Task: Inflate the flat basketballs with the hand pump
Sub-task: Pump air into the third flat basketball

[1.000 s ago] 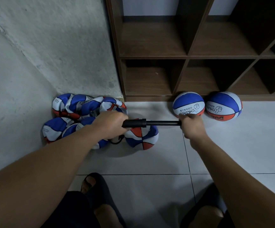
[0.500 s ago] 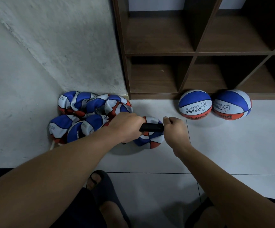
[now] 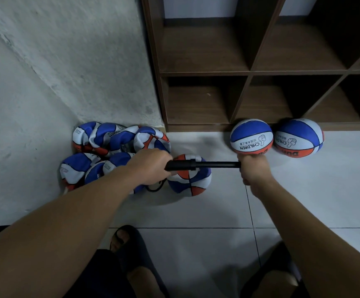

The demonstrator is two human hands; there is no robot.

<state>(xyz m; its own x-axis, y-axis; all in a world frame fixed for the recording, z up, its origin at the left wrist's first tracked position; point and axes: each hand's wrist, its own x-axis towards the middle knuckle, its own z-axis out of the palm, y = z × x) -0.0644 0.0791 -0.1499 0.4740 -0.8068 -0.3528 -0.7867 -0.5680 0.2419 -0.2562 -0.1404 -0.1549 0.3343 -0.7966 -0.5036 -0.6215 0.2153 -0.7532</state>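
Left hand (image 3: 148, 166) closed around the thick black barrel of the hand pump (image 3: 187, 165), fingers wrapped tight, only the back of the hand showing. Right hand (image 3: 253, 168) closed as a fist around the handle end, the handle itself hidden inside the fist. Thin rod of the pump drawn far out between the two hands, lying nearly level above the floor. Under the barrel, a half-filled basketball (image 3: 188, 179), still dented, blue, white and orange, resting on the floor; a thin black hose (image 3: 155, 187) looping below the left hand beside it, needle end not visible.

To the left, a heap of flat basketballs (image 3: 110, 145), crumpled and folded, pushed into the corner against the wall. To the right, two round inflated basketballs (image 3: 251, 136), side by side and just touching the foot of the shelf, the word CHILDREN printed on both.

Floor of large pale tiles (image 3: 196, 207) with dark thin joints. Rough white plaster wall (image 3: 56, 72) on the left, with marks and uneven texture. Dark brown wooden shelf (image 3: 248, 72) with open square compartments at the back. Dim light over all. At the bottom edge, a foot in a dark sandal (image 3: 129, 244) and both knees.
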